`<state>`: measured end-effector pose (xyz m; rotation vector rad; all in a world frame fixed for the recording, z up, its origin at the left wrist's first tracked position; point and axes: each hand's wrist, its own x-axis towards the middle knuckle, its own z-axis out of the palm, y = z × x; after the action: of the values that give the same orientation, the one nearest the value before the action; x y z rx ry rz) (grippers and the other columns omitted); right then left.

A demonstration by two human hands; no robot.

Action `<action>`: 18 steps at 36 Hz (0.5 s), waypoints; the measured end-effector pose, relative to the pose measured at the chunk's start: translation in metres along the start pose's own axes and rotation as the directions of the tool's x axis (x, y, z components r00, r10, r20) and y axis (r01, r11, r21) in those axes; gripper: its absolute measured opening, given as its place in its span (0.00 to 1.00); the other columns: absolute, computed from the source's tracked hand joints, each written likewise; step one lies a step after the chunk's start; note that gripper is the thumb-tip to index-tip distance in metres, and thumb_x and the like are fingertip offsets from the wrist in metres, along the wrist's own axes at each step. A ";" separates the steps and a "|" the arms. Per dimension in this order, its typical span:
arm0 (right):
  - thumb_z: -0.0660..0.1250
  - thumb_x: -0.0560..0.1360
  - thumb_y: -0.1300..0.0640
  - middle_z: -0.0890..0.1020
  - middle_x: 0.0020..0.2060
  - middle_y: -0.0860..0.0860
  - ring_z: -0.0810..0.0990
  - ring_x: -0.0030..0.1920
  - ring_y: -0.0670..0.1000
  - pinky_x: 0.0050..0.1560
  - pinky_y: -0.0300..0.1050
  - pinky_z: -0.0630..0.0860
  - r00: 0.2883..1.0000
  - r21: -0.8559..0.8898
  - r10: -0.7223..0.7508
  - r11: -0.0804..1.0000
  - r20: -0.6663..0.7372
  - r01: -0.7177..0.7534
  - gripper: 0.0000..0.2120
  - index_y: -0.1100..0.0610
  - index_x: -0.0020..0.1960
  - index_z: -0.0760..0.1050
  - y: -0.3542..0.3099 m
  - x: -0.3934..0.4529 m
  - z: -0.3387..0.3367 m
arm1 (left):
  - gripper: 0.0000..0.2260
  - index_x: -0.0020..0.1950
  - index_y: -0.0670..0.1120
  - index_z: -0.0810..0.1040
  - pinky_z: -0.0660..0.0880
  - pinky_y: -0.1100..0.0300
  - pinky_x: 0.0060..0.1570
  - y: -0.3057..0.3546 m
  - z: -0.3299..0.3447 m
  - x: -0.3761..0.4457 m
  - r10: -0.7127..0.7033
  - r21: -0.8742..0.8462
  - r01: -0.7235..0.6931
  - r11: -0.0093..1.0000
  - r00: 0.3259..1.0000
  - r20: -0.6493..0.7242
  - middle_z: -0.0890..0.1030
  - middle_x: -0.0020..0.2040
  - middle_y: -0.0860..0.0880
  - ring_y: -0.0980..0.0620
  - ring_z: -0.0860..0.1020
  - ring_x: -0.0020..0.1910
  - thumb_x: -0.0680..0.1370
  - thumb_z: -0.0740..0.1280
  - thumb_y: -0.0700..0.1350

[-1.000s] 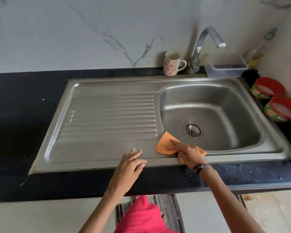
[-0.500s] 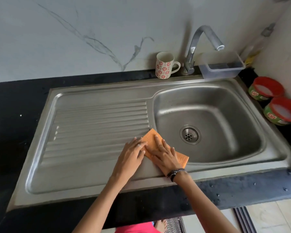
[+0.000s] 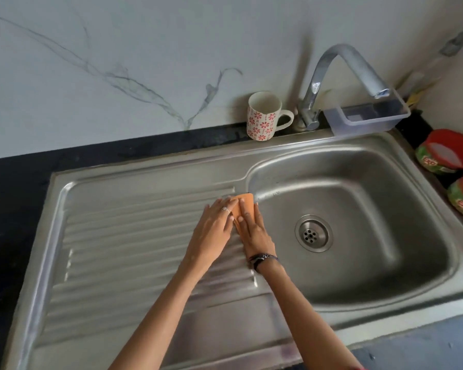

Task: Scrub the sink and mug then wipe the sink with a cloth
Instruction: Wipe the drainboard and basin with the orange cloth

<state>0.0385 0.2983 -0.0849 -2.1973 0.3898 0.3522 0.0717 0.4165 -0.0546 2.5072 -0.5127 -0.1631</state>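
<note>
Wiping step: L hand point(image 3: 211, 231) + R hand point(image 3: 253, 231), flat, side by side, pressing cloth point(image 3: 243, 206) onto sink point(image 3: 145, 263) drainboard nr basin edge (mug point(image 3: 262, 116) standing by tap). Next: likely sweeping basin.

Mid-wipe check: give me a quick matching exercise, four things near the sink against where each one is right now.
Things:
1. orange cloth
2. mug
3. clear plastic tub
4. red-lidded containers

Places:
a. on the dark counter, right of the basin
b. under both flat hands, on the ribbed drainboard beside the basin edge
c. behind the sink's rim, left of the tap
d. at the back rim, under the tap's spout

Pairs: 1-b, 2-c, 3-d, 4-a
</note>
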 end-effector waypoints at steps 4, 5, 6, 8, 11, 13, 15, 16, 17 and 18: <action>0.46 0.80 0.42 0.47 0.76 0.44 0.68 0.68 0.58 0.61 0.56 0.69 0.998 0.078 0.036 0.996 -0.049 -0.032 0.23 0.34 0.73 0.45 -0.011 0.030 0.001 | 0.20 0.74 0.47 0.61 0.48 0.57 0.73 -0.004 0.001 0.021 -0.018 -0.004 0.019 1.000 1.000 0.013 0.63 0.74 0.49 0.52 0.57 0.74 0.82 0.54 0.40; 0.46 0.80 0.42 0.48 0.76 0.44 0.68 0.68 0.58 0.61 0.57 0.68 0.996 0.094 0.048 0.995 -0.071 -0.041 0.23 0.35 0.74 0.44 -0.014 0.037 0.002 | 0.20 0.74 0.47 0.61 0.49 0.57 0.73 -0.004 0.000 0.024 -0.023 -0.011 0.023 1.000 1.000 0.011 0.63 0.74 0.50 0.52 0.57 0.74 0.82 0.54 0.40; 0.46 0.80 0.42 0.50 0.76 0.45 0.68 0.68 0.58 0.62 0.57 0.68 0.993 0.112 0.063 0.992 -0.095 -0.053 0.23 0.36 0.74 0.44 -0.016 0.044 0.003 | 0.20 0.74 0.47 0.61 0.49 0.57 0.72 -0.003 0.000 0.027 -0.020 -0.016 0.020 1.000 1.000 0.007 0.63 0.74 0.50 0.51 0.57 0.74 0.82 0.55 0.40; 0.45 0.81 0.44 0.53 0.76 0.47 0.65 0.71 0.57 0.64 0.57 0.67 0.985 0.144 0.080 0.988 -0.152 -0.058 0.24 0.40 0.75 0.44 -0.021 0.058 0.004 | 0.20 0.73 0.46 0.62 0.50 0.58 0.72 -0.003 0.001 0.031 0.005 -0.032 -0.006 0.999 1.000 -0.018 0.65 0.73 0.48 0.50 0.60 0.73 0.81 0.56 0.38; 0.43 0.81 0.44 0.57 0.75 0.47 0.56 0.75 0.53 0.69 0.65 0.55 0.960 0.214 0.198 0.965 -0.199 -0.155 0.24 0.41 0.75 0.43 -0.027 0.079 0.001 | 0.20 0.73 0.45 0.64 0.49 0.59 0.72 -0.006 0.005 0.035 0.014 -0.058 -0.016 0.998 0.999 -0.039 0.66 0.72 0.47 0.51 0.61 0.72 0.80 0.57 0.37; 0.42 0.81 0.43 0.58 0.75 0.47 0.54 0.75 0.53 0.71 0.66 0.51 0.926 0.318 0.339 0.908 -0.169 -0.274 0.23 0.41 0.76 0.46 -0.027 0.095 0.000 | 0.20 0.73 0.45 0.64 0.47 0.59 0.73 -0.007 0.008 0.036 0.009 -0.074 -0.012 0.997 0.999 -0.035 0.65 0.73 0.48 0.52 0.59 0.73 0.80 0.57 0.36; 0.43 0.78 0.37 0.66 0.72 0.52 0.63 0.71 0.56 0.70 0.62 0.58 0.878 0.487 0.477 0.777 -0.043 -0.399 0.28 0.44 0.75 0.54 -0.023 0.112 0.001 | 0.20 0.73 0.45 0.64 0.45 0.61 0.73 -0.009 0.010 0.038 0.016 -0.084 -0.018 0.996 0.999 -0.030 0.64 0.73 0.48 0.52 0.58 0.74 0.80 0.56 0.36; 0.43 0.74 0.32 0.71 0.68 0.53 0.70 0.66 0.56 0.67 0.58 0.65 0.843 0.593 0.534 0.658 0.068 -0.464 0.33 0.46 0.73 0.60 -0.020 0.119 0.000 | 0.20 0.73 0.45 0.63 0.44 0.63 0.72 -0.009 0.011 0.039 0.021 -0.082 -0.023 0.996 0.999 -0.028 0.64 0.73 0.48 0.52 0.58 0.74 0.81 0.56 0.36; 0.44 0.70 0.27 0.76 0.61 0.53 0.76 0.56 0.55 0.60 0.52 0.71 0.809 0.665 0.561 0.539 0.175 -0.517 0.38 0.49 0.69 0.67 -0.017 0.123 0.000 | 0.20 0.73 0.44 0.63 0.44 0.64 0.71 -0.010 0.012 0.040 0.029 -0.079 -0.031 0.996 0.999 -0.028 0.64 0.73 0.48 0.53 0.58 0.74 0.81 0.56 0.36; 0.44 0.69 0.25 0.79 0.52 0.53 0.78 0.45 0.53 0.49 0.47 0.74 0.789 0.687 0.563 0.473 0.246 -0.552 0.40 0.52 0.63 0.72 -0.015 0.125 -0.002 | 0.20 0.73 0.44 0.63 0.44 0.65 0.71 -0.011 0.013 0.041 0.036 -0.074 -0.038 0.997 0.999 -0.023 0.64 0.73 0.48 0.53 0.58 0.74 0.81 0.55 0.36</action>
<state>0.1586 0.2858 -0.1206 -1.2061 1.0787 0.4316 0.1102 0.4026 -0.0718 2.4231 -0.5348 -0.1384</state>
